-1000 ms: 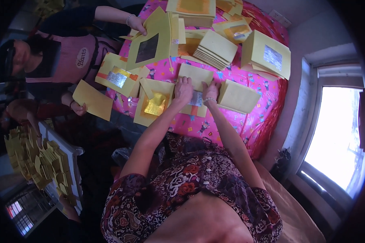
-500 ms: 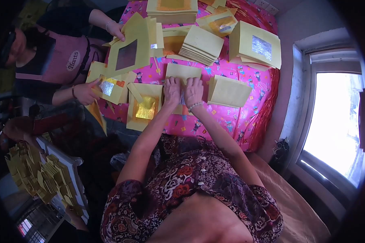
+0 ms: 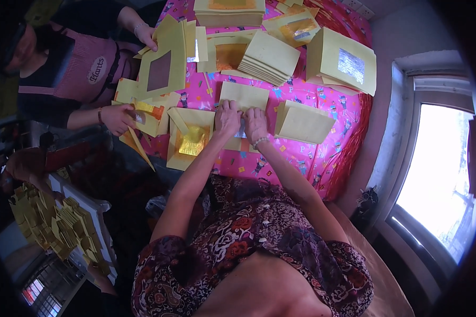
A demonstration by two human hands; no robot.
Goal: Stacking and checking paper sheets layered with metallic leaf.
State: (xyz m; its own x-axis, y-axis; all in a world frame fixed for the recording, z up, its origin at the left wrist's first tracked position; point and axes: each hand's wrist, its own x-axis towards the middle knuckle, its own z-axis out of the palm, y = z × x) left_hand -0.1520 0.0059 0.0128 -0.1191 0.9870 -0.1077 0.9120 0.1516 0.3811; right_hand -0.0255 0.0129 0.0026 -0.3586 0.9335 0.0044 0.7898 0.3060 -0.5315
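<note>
A yellow paper sheet (image 3: 246,94) lies before me on the pink table cover. Some silver foil on it shows between my hands. My left hand (image 3: 228,120) and my right hand (image 3: 256,126), the latter with a bead bracelet at its wrist, sit side by side on the sheet. Their fingers are curled and closed on its paper; the fingertips are partly hidden. Just left of them lies a yellow sheet with a gold foil square (image 3: 193,140) and a folded strip across its corner. On the right rests a folded yellow sheet (image 3: 305,124).
Stacks of folded yellow paper (image 3: 269,57) and foil sheets (image 3: 230,55) fill the far side. A larger folded stack (image 3: 342,59) stands at the far right, near red fringe. At left, a co-worker in a pink apron (image 3: 87,58) holds yellow sheets (image 3: 164,66). More folded papers lie lower left.
My view has shifted slightly, so the table things sit a little further right. My fingers have curled in more on the sheet. The co-worker's lower hand has moved on the paper.
</note>
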